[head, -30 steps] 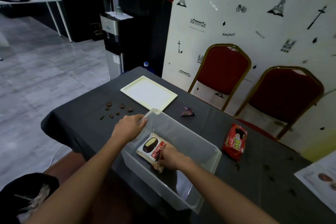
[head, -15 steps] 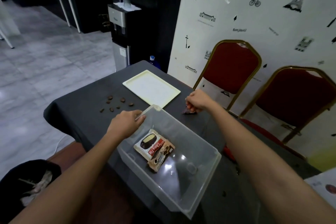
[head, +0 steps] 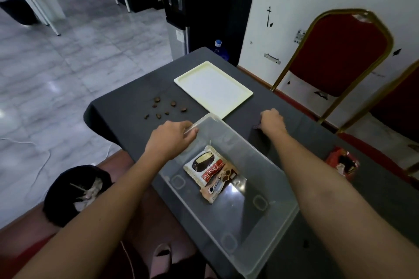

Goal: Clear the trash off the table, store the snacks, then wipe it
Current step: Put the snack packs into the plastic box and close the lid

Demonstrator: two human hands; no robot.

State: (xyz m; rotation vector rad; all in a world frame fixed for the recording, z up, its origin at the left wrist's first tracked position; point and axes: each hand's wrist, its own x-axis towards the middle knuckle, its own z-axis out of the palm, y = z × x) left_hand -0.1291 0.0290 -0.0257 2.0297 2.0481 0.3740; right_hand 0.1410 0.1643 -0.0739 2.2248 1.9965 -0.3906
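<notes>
A clear plastic bin [head: 280, 190] stands on the dark table [head: 127, 111]. Inside lie a Choco Pie packet [head: 204, 169] and a brown cream-biscuit packet [head: 221, 184] partly under it. My left hand [head: 172, 138] grips the bin's far-left rim. Beyond the bin's right side, my right hand [head: 272, 121] is closed on a small purple wrapper [head: 257, 125]; only an edge of it shows. A red snack packet [head: 342, 163] lies on the table at the right, partly behind my right forearm.
A cream tray [head: 213, 88] lies at the table's far end, with several brown crumbs [head: 165, 107] to its left. A black trash bag [head: 77, 190] sits on the floor at left. Red chairs [head: 337, 52] stand against the wall at right.
My right hand left the bin, reached to the purple wrapper beyond it and closed on it. The left hand stayed on the bin's rim. The camera tilted further down.
</notes>
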